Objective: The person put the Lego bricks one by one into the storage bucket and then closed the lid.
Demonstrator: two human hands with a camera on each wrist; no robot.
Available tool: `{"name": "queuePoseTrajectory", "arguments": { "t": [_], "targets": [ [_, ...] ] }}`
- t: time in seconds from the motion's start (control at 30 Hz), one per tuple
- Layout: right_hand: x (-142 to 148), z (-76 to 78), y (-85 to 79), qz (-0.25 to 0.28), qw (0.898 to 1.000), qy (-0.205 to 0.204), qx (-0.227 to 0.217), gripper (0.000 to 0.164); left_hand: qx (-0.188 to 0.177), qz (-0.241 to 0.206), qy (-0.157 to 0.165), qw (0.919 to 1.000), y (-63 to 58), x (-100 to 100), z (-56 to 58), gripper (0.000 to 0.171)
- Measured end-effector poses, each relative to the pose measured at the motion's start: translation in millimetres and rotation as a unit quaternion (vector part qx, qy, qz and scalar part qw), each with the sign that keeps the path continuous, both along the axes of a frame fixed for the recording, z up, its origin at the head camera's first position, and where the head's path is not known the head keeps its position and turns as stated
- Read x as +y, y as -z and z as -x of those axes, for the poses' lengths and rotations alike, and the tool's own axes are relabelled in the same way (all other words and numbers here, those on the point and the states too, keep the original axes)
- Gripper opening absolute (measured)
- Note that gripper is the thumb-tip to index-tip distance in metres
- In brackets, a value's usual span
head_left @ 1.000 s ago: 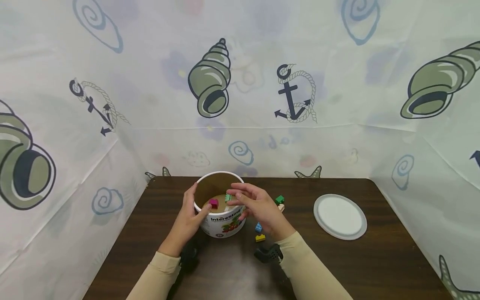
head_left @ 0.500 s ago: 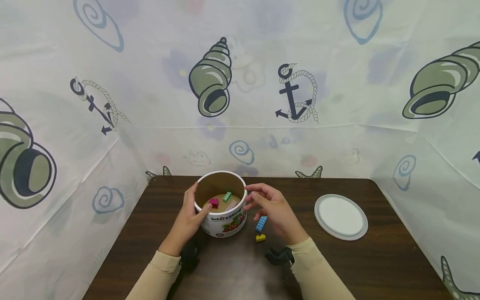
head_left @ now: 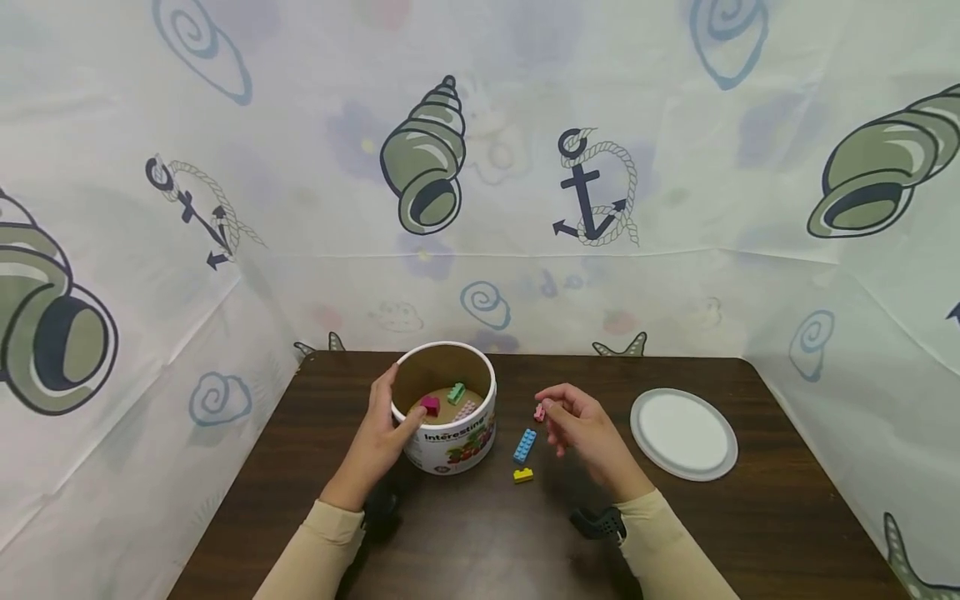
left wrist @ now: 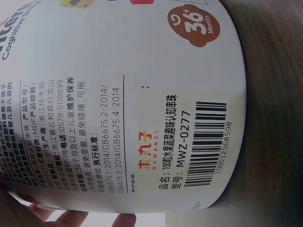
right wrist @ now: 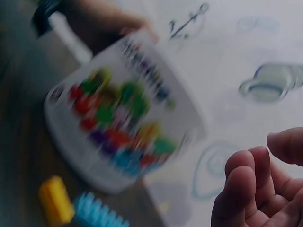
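A white printed tub [head_left: 450, 454] stands on the table, and my left hand [head_left: 378, 437] grips its left side with the thumb over the rim. Inside lie a magenta brick [head_left: 431, 406], a green brick [head_left: 456, 393] and a pale pink brick [head_left: 466, 410]. My right hand [head_left: 588, 433] hovers right of the tub, fingers loosely bent. By its fingertips in the head view is a small pink brick [head_left: 539, 412]. The right wrist view shows a gap between thumb and fingers [right wrist: 240, 177]. A blue brick [head_left: 525, 446] and a yellow brick [head_left: 522, 475] lie nearby.
A round white lid [head_left: 684, 434] lies on the right of the dark wooden table [head_left: 780, 500]. A patterned white cloth [head_left: 510, 183] surrounds the table at the back and sides. Part of the table behind my right hand is hidden.
My right hand let the green brick go inside the tub, came out over the rim and moved right. The pink brick beside its fingertips now shows. My left hand stays on the tub.
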State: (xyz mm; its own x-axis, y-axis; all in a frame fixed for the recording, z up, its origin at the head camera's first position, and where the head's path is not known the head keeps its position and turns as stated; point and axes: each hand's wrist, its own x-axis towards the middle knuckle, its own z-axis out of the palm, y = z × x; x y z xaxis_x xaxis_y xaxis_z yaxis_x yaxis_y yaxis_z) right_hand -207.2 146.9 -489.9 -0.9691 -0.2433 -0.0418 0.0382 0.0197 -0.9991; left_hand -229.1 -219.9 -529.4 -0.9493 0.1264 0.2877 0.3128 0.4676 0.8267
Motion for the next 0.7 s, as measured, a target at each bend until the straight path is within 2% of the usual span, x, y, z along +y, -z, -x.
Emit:
{"name": "queuePoseTrajectory", "arguments": {
  "t": [0.13,0.23,0.33,0.43,0.6,0.7],
  "targets": [
    [15,0.7,28.0,-0.026,0.999,0.015,-0.029,0.038,-0.001,0.003,-0.002,1.0,-2.1,1,-0.2,0.094],
    [21,-2.8,47.6,-0.027,0.999,0.013,-0.046,0.048,0.001,0.004,0.001,1.0,-2.4,1,0.7,0.094],
    [24,-7.5,66.3,-0.01,0.998,-0.002,-0.055,0.054,0.004,0.003,0.001,1.0,-3.8,2,1.8,0.093],
    [24,-11.2,84.4,0.013,0.998,-0.031,-0.046,0.054,0.003,0.003,-0.003,1.0,-4.5,2,1.7,0.093],
    [27,-11.3,100.4,0.041,0.998,-0.032,-0.047,0.052,-0.004,0.003,-0.001,1.0,-3.2,2,1.4,0.092],
    [27,-10.2,102.3,0.022,0.998,-0.034,-0.048,0.049,-0.01,0.001,0.0,0.9999,-0.7,1,1.2,0.092]
  ]
}}
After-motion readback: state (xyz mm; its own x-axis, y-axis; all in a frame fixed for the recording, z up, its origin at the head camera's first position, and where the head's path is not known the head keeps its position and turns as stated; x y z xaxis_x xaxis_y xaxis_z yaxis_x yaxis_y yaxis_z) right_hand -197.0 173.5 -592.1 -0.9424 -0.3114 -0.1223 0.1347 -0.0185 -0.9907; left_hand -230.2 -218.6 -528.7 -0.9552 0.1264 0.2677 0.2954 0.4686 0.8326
